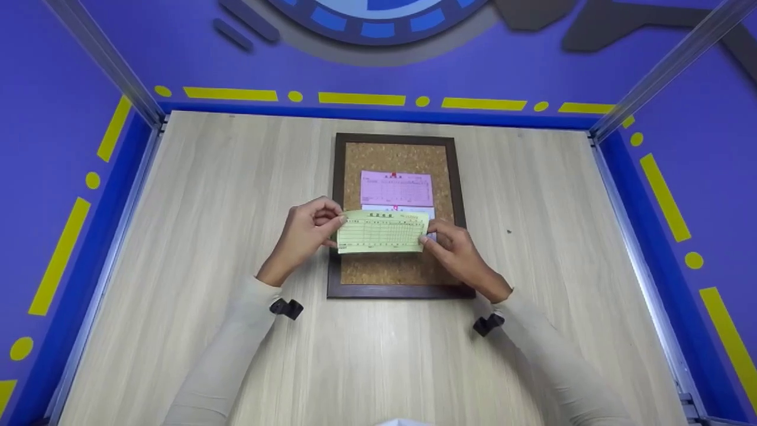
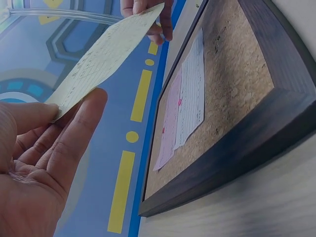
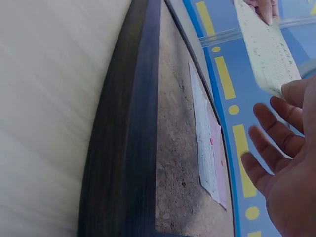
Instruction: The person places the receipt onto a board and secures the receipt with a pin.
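Both hands hold up a yellow-green printed form slip by its short ends, above a cork board with a dark wooden frame. My left hand pinches the left end between thumb and fingers. The right end is pinched by my right hand, whose other fingers spread loosely in the right wrist view. Pinned to the cork are a pink form slip and, just below it, a white form slip, each with a red pin at its top. In the head view the held slip covers most of the white one.
The board lies on a light wood-grain table. Blue panels with yellow marks wall the back and sides, joined by metal posts. A small dark speck lies right of the board. Something white shows at the bottom edge.
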